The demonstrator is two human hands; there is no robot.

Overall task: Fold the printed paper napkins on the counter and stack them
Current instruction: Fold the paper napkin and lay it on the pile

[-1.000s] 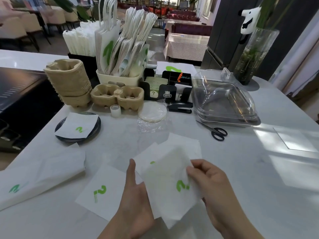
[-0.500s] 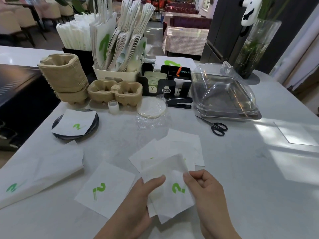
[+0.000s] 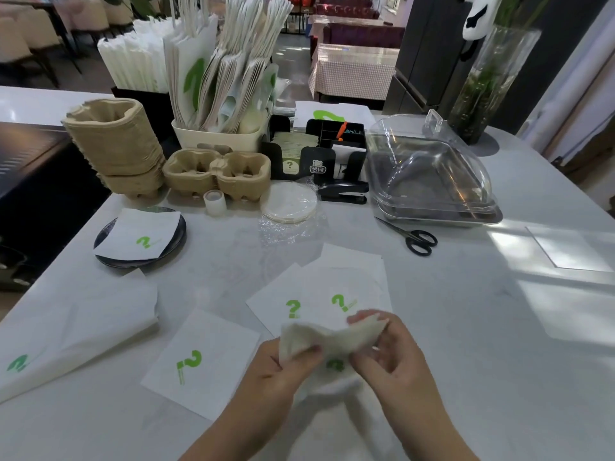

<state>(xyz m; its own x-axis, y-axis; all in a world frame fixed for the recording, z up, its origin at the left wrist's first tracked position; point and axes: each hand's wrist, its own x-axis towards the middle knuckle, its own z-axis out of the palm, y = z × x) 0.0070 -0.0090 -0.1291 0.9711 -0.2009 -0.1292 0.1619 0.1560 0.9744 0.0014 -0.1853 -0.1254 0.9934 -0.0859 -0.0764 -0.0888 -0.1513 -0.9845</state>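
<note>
Both hands, the left (image 3: pixel 283 371) and right (image 3: pixel 392 357), pinch one printed napkin (image 3: pixel 327 344) by opposite edges just above the worktop (image 3: pixel 466 327), apparently to fold it, while flat napkins (image 3: pixel 319 294) await nearby.

Sunlit pale counter (image 3: pixel 466 327); beyond, a checked-cloth table (image 3: pixel 352 69) and maroon sofa (image 3: pixel 362 34).

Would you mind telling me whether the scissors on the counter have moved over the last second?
No. The scissors lie in the same spot, just in front of the clear-lidded tray, blades pointing the same way; only the camera view has shifted slightly.
</note>
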